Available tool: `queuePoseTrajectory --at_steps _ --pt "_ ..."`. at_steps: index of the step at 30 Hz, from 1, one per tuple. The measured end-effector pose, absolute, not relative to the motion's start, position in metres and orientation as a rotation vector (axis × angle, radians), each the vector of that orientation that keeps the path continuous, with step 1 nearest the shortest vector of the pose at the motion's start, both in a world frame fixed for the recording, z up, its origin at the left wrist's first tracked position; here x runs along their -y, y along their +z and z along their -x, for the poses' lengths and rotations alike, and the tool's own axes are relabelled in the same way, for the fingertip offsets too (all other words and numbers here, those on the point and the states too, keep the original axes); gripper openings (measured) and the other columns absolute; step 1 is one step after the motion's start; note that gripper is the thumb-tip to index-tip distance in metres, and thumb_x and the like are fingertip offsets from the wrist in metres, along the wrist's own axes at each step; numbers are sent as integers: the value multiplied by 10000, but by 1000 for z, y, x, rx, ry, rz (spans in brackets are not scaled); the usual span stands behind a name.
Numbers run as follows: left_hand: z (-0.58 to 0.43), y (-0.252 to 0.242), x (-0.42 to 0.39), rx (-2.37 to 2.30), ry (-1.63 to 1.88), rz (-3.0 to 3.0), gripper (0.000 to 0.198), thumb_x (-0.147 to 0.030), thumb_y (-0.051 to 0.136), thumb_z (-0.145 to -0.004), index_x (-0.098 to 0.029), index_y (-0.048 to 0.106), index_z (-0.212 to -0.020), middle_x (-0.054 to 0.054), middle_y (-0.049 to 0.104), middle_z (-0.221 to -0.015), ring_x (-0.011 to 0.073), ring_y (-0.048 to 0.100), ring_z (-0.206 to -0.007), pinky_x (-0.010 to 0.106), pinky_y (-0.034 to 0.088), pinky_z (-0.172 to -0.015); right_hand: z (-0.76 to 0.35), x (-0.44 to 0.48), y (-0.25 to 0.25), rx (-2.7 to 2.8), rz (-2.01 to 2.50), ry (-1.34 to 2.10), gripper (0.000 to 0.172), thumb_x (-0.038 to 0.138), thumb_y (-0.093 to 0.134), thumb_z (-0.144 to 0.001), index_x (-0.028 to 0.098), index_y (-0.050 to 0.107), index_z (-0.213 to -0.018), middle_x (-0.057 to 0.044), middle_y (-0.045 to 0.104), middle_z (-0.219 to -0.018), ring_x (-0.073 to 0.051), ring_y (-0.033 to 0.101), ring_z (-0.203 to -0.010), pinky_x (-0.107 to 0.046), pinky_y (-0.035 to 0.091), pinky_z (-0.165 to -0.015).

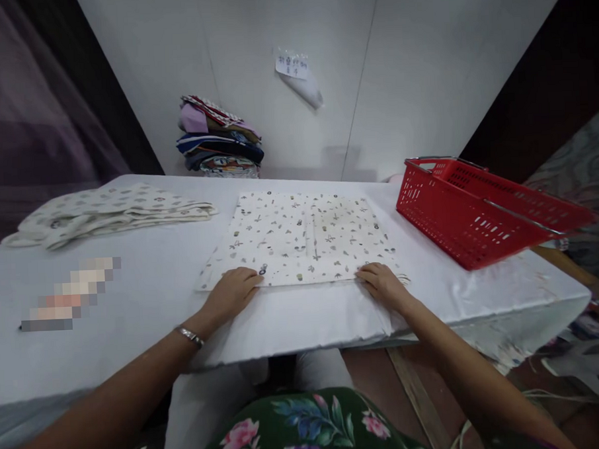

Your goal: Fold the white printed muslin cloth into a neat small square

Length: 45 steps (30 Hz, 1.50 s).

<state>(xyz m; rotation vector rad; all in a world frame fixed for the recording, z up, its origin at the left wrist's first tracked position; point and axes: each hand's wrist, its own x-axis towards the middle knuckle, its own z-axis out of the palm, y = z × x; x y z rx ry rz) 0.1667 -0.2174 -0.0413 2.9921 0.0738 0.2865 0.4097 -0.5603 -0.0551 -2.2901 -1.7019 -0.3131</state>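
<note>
A white cloth (280, 235) with small printed motifs lies flat and folded on the table in front of me, a seam-like line running down its middle. Whether it is a garment cannot be made out. My left hand (235, 287) is at the near left part of its front edge, fingers curled over the edge and closed on it. At the near right, my right hand (381, 284) pinches the same edge, thumb side hidden. Some thin layered folds show just beyond the right fingers.
A second printed cloth (105, 210) lies loosely heaped at the back left. On the right stands a red plastic basket (448, 211) with metal handles. Folded fabrics (221, 138) are stacked behind the white-covered table (304, 320). A blurred-out item (74, 294) lies at left.
</note>
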Motion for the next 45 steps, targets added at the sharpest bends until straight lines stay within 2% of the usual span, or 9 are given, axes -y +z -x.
queuePoseTrajectory --at_steps 4,9,15,24,30,33,37,41,45 --pt "-171 -41 213 -117 300 -2977 325 -285 382 -877 -203 645 -1049 102 649 -1066 243 563 -1004 390 421 -870 -417 560 -57 1680 2319 -308 295 196 422 -919 197 653 -1101 -93 640 -1085 -231 573 -967 -373 472 -838" --pt "-172 -39 215 -217 330 -2951 350 -285 343 -893 -179 635 -1056 104 662 -1042 239 578 -992 387 431 -880 -418 554 -56 1619 2330 -297 310 191 381 -930 194 662 -1062 -79 671 -975 -219 588 -908 -352 487 -801" --pt "-175 -36 218 -345 295 -2897 350 -236 339 -879 -200 626 -1077 80 663 -1044 218 572 -994 347 446 -856 -413 559 -55 1738 2244 -285 299 271 447 -919 183 601 -1161 -109 608 -1137 -238 549 -1024 -395 470 -871" --pt "-179 -34 220 -379 311 -2901 372 -218 317 -898 -193 594 -1145 82 656 -1074 221 572 -1002 340 443 -854 -418 559 -59 1697 2379 -436 357 141 375 -903 176 571 -1199 -112 645 -1065 -240 586 -953 -378 492 -822" --pt "-167 -44 209 -101 348 -2891 382 -360 436 -888 -179 556 -1202 98 618 -1144 231 540 -1062 363 417 -915 -420 561 -66 1718 2369 -445 391 95 381 -866 164 553 -1211 -116 642 -1058 -246 579 -961 -381 488 -822" --pt "-161 -44 207 -66 343 -2950 390 -244 470 -853 -180 530 -1233 99 588 -1200 232 517 -1100 372 406 -934 -419 563 -65 1774 2367 -435 436 56 368 -833 150 548 -1218 -125 608 -1146 -253 549 -1035 -400 471 -860" --pt "-162 -42 210 -163 330 -3008 499 -26 397 -777 -180 535 -1231 100 596 -1184 216 531 -1083 371 426 -908 -425 570 -67 1725 2472 -500 503 30 356 -802 162 528 -1255 -115 594 -1191 -249 545 -1049 -403 477 -845" --pt "-165 -40 208 -276 378 -3075 490 18 381 -765 -191 583 -1160 98 624 -1125 212 566 -1021 364 460 -846 -436 582 -70 1643 2545 -627 516 30 369 -790 167 539 -1257 -107 619 -1165 -234 571 -1034 -379 492 -830" --pt "-154 -42 199 -262 523 -3107 368 -28 372 -820 -188 628 -1032 75 665 -1020 205 600 -936 360 481 -814 -439 599 -70 1610 2470 -768 540 30 362 -772 169 551 -1259 -110 629 -1161 -209 587 -1049 -355 497 -863"
